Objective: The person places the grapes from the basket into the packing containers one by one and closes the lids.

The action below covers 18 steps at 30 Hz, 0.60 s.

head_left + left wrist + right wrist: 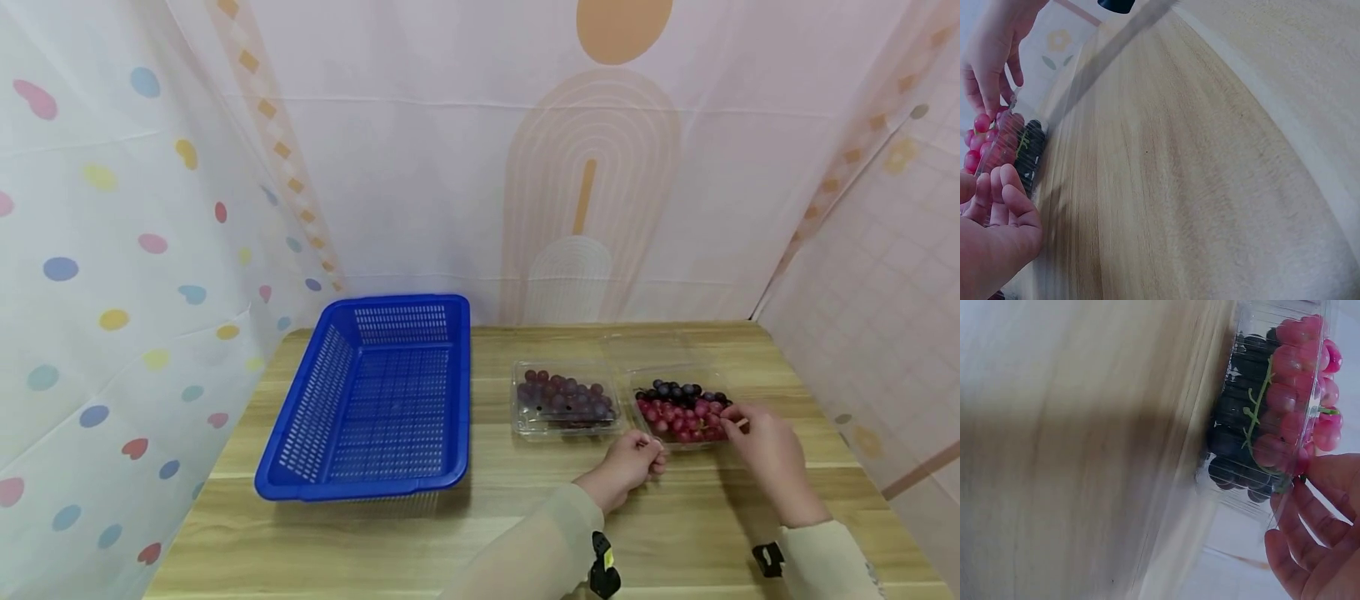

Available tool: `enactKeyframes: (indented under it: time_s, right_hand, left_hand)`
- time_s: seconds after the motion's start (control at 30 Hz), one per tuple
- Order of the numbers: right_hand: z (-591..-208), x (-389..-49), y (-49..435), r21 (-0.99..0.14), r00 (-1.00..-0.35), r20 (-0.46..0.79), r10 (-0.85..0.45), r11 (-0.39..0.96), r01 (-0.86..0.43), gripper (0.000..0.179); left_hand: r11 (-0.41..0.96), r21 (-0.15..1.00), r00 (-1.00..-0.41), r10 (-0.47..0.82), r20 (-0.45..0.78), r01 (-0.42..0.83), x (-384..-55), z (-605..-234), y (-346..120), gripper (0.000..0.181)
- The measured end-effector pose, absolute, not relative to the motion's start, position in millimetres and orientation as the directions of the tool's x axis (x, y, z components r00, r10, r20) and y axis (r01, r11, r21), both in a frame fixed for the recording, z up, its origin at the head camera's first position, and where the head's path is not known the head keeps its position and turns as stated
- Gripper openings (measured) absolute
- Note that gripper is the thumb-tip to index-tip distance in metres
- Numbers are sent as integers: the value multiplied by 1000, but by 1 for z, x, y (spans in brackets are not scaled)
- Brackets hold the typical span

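Note:
An open clear plastic box (692, 445) holds a bunch of red grapes (681, 419) at the front, with dark grapes (678, 391) behind and beneath them. My left hand (628, 463) pinches the box's rim near its front left corner, fingers curled. At the right end, my right hand (769, 450) pinches the end of the red bunch between thumb and forefinger. A green stem (1257, 411) shows through the box wall in the right wrist view, along with the dark grapes at the bottom.
Just left of the open box stands a lidded clear box (566, 398) of dark red grapes. A blue plastic basket (461, 400) with slotted walls sits farther left on the wooden table (360, 550). The open box's lid (652, 350) lies back toward the curtain (420, 183).

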State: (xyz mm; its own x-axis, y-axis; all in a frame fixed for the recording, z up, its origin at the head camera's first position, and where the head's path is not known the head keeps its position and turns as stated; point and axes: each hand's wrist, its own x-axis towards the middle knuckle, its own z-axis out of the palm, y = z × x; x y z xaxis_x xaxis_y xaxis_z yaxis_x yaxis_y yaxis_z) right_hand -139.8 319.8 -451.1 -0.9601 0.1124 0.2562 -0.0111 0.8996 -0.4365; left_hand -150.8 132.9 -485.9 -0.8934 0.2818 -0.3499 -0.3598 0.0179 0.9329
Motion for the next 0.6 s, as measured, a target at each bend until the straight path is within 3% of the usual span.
enactKeyframes:
  time_s: [0.27, 0.4, 0.6]
  right_hand:
    - [-454, -144, 321, -437, -956, 261, 134, 899, 6, 15]
    - [-449, -140, 317, -433, -936, 324, 135, 901, -20, 15]
    - [-444, -129, 297, -377, -950, 313, 10, 919, -115, 13]
  left_hand:
    - [13, 927, -890, 275, -364, -375, -154, -486, 132, 10]
    - [6, 929, -891, 279, -358, -371, -154, -485, 133, 11]
    - [30, 935, -894, 284, -347, -353, -153, -484, 132, 11]
